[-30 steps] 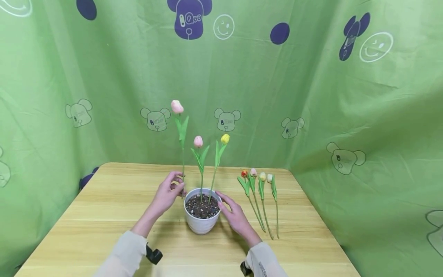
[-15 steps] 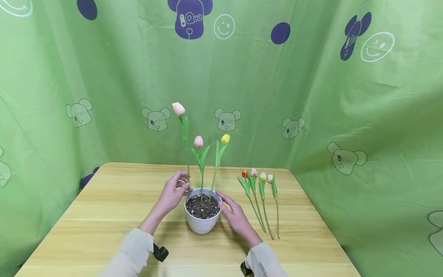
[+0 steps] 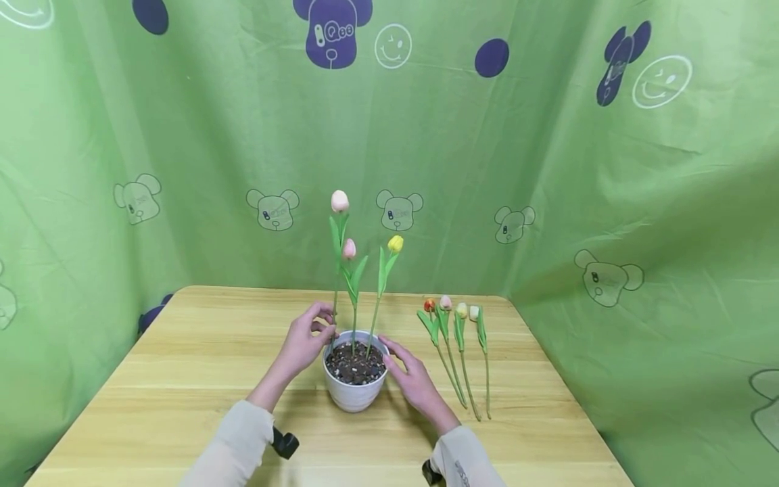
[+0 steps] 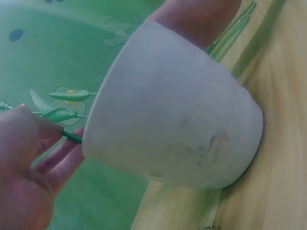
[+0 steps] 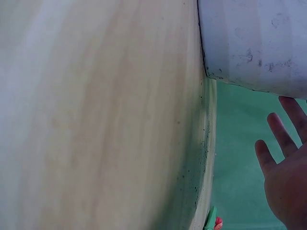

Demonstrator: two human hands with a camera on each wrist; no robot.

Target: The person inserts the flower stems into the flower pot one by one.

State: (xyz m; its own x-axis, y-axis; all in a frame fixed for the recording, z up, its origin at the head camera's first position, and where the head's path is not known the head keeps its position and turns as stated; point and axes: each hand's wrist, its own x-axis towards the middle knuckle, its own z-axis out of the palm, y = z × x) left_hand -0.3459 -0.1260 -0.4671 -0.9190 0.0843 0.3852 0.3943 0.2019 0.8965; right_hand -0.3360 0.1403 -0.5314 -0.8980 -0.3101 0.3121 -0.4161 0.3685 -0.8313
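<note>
My left hand (image 3: pixel 307 340) pinches the stem of a pale pink tulip (image 3: pixel 339 201) between thumb and fingers. The tulip stands nearly upright, its stem's lower end at the left rim of a white flowerpot (image 3: pixel 355 398). In the left wrist view the green stem (image 4: pixel 72 137) meets the pot's rim. Dark soil (image 3: pixel 356 368) with pale specks fills the pot. A second pink tulip (image 3: pixel 349 249) and a yellow tulip (image 3: pixel 395 243) stand in it. My right hand (image 3: pixel 415 382) rests against the pot's right side, fingers extended; its fingers (image 5: pixel 282 136) are spread in the right wrist view.
On the wooden table (image 3: pixel 182 379), right of the pot, several tulips lie side by side: a red one (image 3: pixel 429 305), a pink one (image 3: pixel 445 303), a cream one (image 3: pixel 462 311) and a white one (image 3: pixel 475 313). A green curtain (image 3: pixel 450 149) surrounds the table.
My left hand has moved right with the pale pink tulip, from beside the pot to its rim. The flower head has swung right and lower. My right hand has stayed at the pot.
</note>
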